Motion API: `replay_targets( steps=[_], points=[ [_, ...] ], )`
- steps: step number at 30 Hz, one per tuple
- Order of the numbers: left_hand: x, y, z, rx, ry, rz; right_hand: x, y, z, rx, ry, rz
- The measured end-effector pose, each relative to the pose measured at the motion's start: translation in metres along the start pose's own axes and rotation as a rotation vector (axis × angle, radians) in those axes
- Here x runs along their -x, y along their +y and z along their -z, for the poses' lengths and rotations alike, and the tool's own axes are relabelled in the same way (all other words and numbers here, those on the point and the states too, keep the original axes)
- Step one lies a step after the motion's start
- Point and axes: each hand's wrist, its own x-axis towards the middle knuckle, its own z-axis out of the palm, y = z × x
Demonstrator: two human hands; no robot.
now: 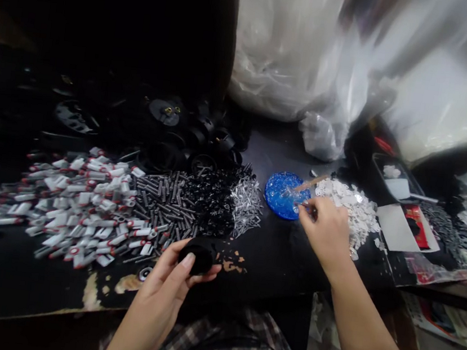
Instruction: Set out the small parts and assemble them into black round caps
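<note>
My left hand [174, 275] is wrapped round a black round part [202, 255] near the table's front edge. To the right, my right hand [325, 226] is closed in a pinch at the right rim of a blue dish [282, 195]; what its fingertips hold is too small to name. A brown stick [309, 182] leans out of the dish, which has a shiny, wet-looking surface. Small silver pieces [247, 205] lie left of the dish, and a heap of flat white pieces [359, 213] lies behind and right of my right hand.
White and grey sleeves with red ends [85, 202], dark screws [167, 195] and small black parts [213, 201] are heaped at left. Black round housings [166, 127] lie behind. Large plastic bags [286, 51] stand at the back. A red packet [417, 226] is at right.
</note>
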Motion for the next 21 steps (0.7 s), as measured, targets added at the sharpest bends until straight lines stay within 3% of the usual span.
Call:
replay_targets(
  steps=[6, 10, 16, 21],
  points=[
    [-0.001, 0.002, -0.002, -0.004, -0.003, 0.012, -0.003, -0.001, -0.016, 0.061, 0.016, 0.031],
    [-0.001, -0.001, 0.000, -0.011, -0.008, 0.008, -0.004, -0.001, -0.008, -0.031, -0.024, -0.032],
    [0.003, 0.003, -0.018, 0.029, -0.004, 0.056, 0.010, -0.027, 0.012, -0.571, -0.095, -0.283],
    [0.004, 0.015, -0.042, 0.203, -0.134, 0.220, 0.025, -0.070, 0.020, -0.994, -0.332, -0.364]
  ],
)
